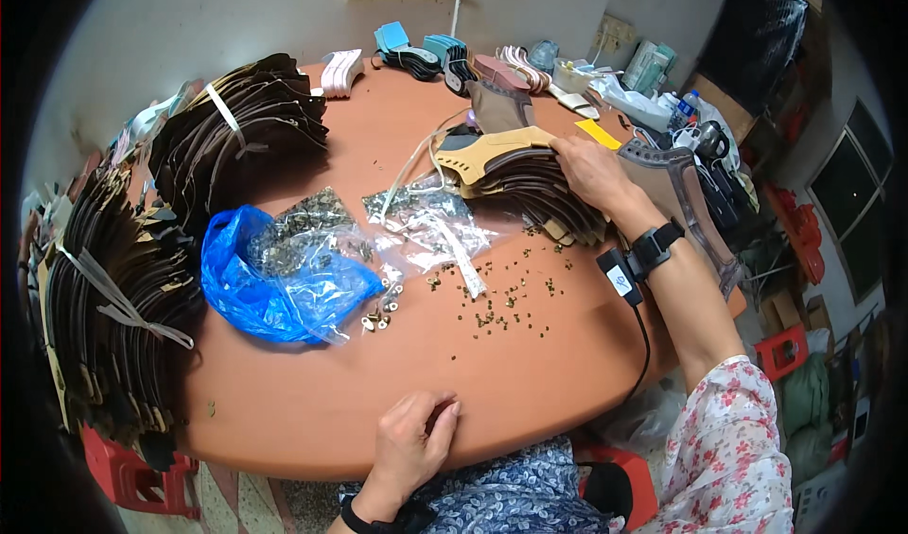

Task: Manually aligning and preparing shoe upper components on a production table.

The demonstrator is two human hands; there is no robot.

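My right hand [596, 173] reaches to the far right of the table. Its fingers close on the right end of a tan-lined shoe upper [511, 148], which lies on top of a stack of dark brown uppers [530, 186]. My left hand [414, 437] rests at the table's near edge with its fingers curled and the thumb close to the forefinger. Whether anything small sits inside it is hidden. Small brass-coloured eyelets [492, 318] lie scattered between the hands. A brown upper [676, 189] lies by my right forearm, and another [501, 108] behind the stack.
Tied bundles of brown uppers [113, 297] [236, 127] crowd the left side. A blue plastic bag [232, 288] and clear bags of small metal parts [312, 227] [440, 217] lie mid-table. Along the back stand strap bundles [411, 59] and a bottle [686, 108]. A cable [646, 345] hangs from my right wrist.
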